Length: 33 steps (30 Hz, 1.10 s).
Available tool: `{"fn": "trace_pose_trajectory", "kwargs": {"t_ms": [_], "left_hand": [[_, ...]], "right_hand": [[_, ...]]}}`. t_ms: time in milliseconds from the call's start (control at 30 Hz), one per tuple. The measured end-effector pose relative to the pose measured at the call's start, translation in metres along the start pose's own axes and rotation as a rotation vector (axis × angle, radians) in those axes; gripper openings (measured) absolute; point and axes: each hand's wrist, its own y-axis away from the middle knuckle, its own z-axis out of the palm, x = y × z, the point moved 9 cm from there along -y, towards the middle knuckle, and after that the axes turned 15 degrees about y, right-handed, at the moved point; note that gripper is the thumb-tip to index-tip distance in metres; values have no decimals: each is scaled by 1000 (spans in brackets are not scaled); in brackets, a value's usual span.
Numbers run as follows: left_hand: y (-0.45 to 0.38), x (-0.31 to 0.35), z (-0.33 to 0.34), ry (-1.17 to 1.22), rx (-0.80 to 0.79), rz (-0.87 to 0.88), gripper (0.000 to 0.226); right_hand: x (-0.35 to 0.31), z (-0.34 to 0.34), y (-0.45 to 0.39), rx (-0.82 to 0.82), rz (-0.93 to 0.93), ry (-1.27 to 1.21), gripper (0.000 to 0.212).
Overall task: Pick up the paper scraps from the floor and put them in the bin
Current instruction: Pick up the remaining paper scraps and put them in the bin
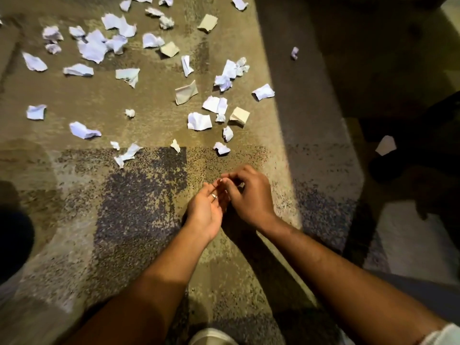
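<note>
Right hand (pixel 251 195) looks pinched on a tiny scrap (pixel 241 186), left hand (pixel 207 210) cupped loose beside it, so I'd drop it in that palm, then sweep the nearest scraps (pixel 199 121).

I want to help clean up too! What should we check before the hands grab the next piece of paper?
1. Scraps left on the carpet: yes, many. Ok.
2. Nearest one, the small crumpled scrap, sits just ahead of the hands. Ok.
3. Left hand free: palm up, fingers relaxed. Ok.
4. Right hand free: fingers curled, something small and pale shows inside. Cannot tell.
5. Bin in sight: none visible. Not ok.
6. Stray scrap in the dark area on the right: easily missed. Not ok.
</note>
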Motion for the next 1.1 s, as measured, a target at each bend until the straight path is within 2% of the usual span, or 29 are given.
{"fn": "trace_pose_trajectory", "kwargs": {"t_ms": [100, 400, 567, 767, 967, 1100], "left_hand": [[-3, 2, 9, 61, 51, 34, 44], [-4, -20, 46, -42, 103, -2, 37], [-7, -14, 59, -50, 108, -36, 38], [-5, 9, 78, -120, 77, -42, 44], [-12, 43, 74, -100, 51, -17, 42], [-30, 60, 83, -79, 37, -18, 43]], "right_hand": [[-6, -3, 11, -15, -48, 32, 14], [40, -24, 8, 136, 175, -194, 9], [50, -28, -2, 211, 215, -194, 10], [48, -38, -25, 143, 153, -176, 11], [65, -28, -51, 18, 234, -90, 7], [97, -42, -82, 33, 273, 60, 9]]}}
